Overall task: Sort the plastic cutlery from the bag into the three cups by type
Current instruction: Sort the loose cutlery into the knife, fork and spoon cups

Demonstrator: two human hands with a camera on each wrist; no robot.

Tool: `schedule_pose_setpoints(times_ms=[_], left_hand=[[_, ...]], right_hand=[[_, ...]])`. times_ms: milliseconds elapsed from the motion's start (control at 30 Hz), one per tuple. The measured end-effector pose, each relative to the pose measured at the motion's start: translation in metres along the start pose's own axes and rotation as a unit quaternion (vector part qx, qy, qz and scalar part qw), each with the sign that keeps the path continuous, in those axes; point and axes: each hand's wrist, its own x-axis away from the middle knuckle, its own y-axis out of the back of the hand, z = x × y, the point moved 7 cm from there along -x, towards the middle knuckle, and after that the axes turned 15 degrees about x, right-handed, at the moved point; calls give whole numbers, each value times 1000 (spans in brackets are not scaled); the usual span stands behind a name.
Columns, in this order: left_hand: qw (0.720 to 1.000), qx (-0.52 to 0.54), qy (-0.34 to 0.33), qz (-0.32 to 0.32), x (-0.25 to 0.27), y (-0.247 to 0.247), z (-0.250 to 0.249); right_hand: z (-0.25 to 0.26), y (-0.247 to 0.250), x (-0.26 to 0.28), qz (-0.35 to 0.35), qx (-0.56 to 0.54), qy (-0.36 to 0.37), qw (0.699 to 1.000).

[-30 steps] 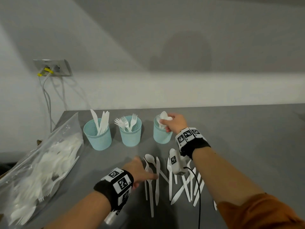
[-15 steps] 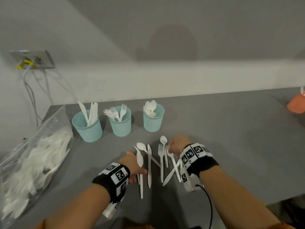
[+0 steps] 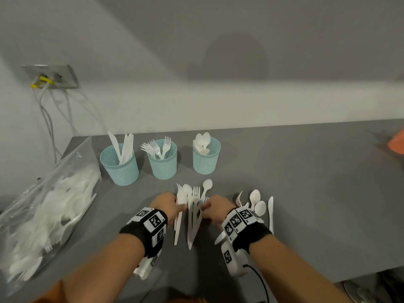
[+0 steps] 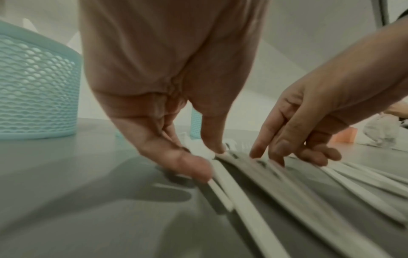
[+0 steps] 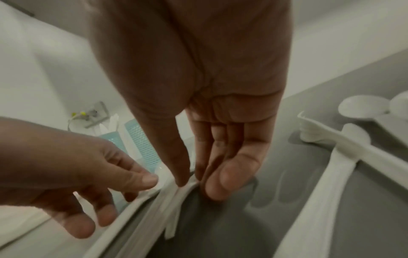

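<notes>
The bag (image 3: 47, 206) at the left of the desk (image 3: 306, 182) is cut off by the frame edge, and its white contents blur into one mass; types cannot be told apart. The far-right orange object is mostly out of frame. Under the wrist bands, part of the small group of spoons (image 3: 258, 202) and one knife (image 3: 270, 212) to the right is hidden.

The left hand (image 3: 167, 204) and the right hand (image 3: 215, 209) bracket the loose pile of cutlery (image 3: 192, 206) lying on the desk. Both have fingers extended, tips pressing the handles from either side; in the wrist views the left hand (image 4: 167, 104) and right hand (image 5: 198, 104) touch the pile, gripping nothing.

Behind stand the three cups: knife cup (image 3: 120, 167), fork cup (image 3: 162, 162), spoon cup (image 3: 206, 158).
</notes>
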Motion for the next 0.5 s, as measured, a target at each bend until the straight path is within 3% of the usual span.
schedule_pose_setpoints(times_ms=[67,233,333,500], left_hand=[[1000,-9,1,-10,-3,-2,0],[986,-166,20,-22,3,-18,-6],[971,-238,-10,-25,6,-25,-20],[973,-227,-27,39,-4,-24,-17]], right_hand=[[0,5,-1,-3,-22,1,1000],[-23,36,-23,-133,-4,-79,988],[-19,35,-32,-100,38,-35,994],[-10,26,-45,-96,87,11,992]])
